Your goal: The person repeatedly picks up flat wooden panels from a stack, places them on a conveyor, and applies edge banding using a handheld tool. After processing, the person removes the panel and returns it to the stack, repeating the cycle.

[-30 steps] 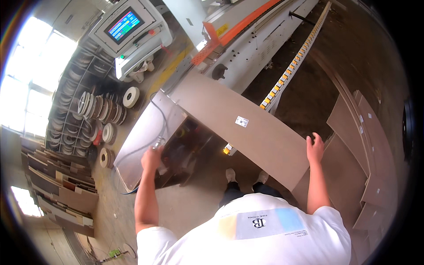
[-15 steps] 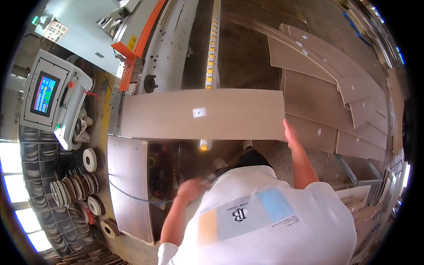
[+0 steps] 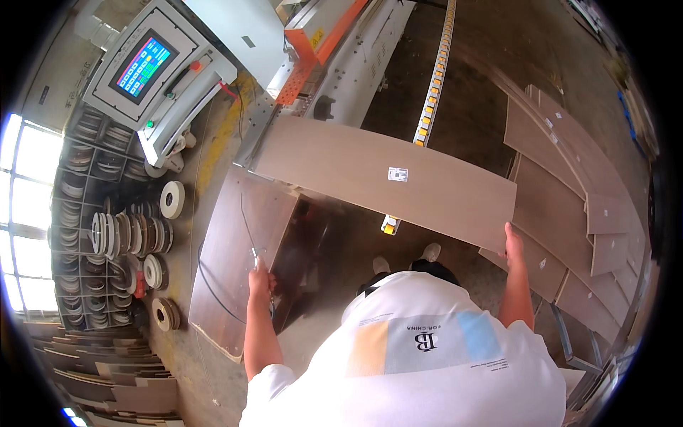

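A long brown panel [image 3: 398, 196] with a small white label lies across the machine's edge and the roller rail, its right end toward me. My right hand [image 3: 514, 248] grips that end near its front corner, thumb up along the edge. My left hand [image 3: 260, 282] is closed around an air blow gun [image 3: 257, 255] whose long thin nozzle points away from me. It is over a brown box-like cabinet [image 3: 235, 249]. A dark hose [image 3: 210, 283] curves across the cabinet top beside that hand.
A machine with an orange guard [image 3: 299, 82] and a roller rail [image 3: 432, 96] stands ahead. Left are a control panel [image 3: 146, 65] with a lit screen and rolls of edge banding [image 3: 131, 235] on a rack. Stacked brown panels [image 3: 544, 192] lie to the right.
My left hand has moved left from beside my body to over the cabinet, with the blow gun. The view has turned, so the panel appears slanted. My right hand stays at its end.
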Tool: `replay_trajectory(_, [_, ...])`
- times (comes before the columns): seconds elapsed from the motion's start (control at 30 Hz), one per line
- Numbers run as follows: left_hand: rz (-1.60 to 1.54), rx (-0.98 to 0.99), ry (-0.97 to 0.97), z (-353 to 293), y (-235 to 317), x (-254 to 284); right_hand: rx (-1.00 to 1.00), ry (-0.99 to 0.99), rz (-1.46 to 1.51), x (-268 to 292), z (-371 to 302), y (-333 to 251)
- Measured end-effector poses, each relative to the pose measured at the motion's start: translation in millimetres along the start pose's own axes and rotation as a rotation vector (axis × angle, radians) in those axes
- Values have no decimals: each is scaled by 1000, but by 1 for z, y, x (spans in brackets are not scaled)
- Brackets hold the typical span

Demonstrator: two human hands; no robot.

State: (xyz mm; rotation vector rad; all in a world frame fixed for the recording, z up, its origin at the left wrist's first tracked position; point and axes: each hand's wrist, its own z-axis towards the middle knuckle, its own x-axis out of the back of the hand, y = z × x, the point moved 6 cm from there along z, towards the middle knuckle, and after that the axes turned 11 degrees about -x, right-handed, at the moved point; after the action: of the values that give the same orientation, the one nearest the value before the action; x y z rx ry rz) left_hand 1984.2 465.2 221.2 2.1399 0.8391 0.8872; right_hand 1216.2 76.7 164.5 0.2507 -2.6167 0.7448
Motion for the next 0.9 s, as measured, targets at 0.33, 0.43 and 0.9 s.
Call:
replay_trajectory(0.33, [4, -89, -542, -19, 16, -181, 10, 73, 69, 5, -60, -8])
replay_trajectory(0.43, [466, -221, -903, -73, 6, -221, 22, 66, 86, -1, -78, -10])
replay_trajectory(0.9, [258, -419, -665, -64, 14, -232, -72, -230, 387, -64, -62, 46])
